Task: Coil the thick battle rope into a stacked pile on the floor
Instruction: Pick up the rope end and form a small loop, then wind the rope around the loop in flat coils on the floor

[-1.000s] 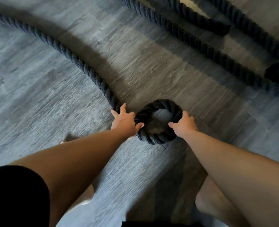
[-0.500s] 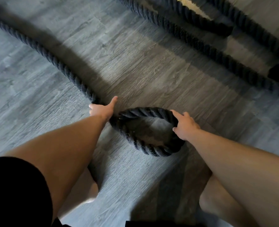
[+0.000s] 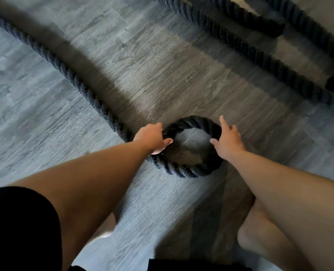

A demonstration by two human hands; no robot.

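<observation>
Head view tells me we are at the very first turn: the rope (image 3: pixel 181 170) lies on the floor (image 3: pixel 162 75), its end bent into one small ring, with the long tail running off to the upper left. I have the left hand (image 3: pixel 152 138) gripping where the ring closes, thumb inside. The right hand (image 3: pixel 227 141) clasps the ring's right side, thumb inside, forefinger straight. Next, I judge, the tail must be drawn round onto this ring.
</observation>
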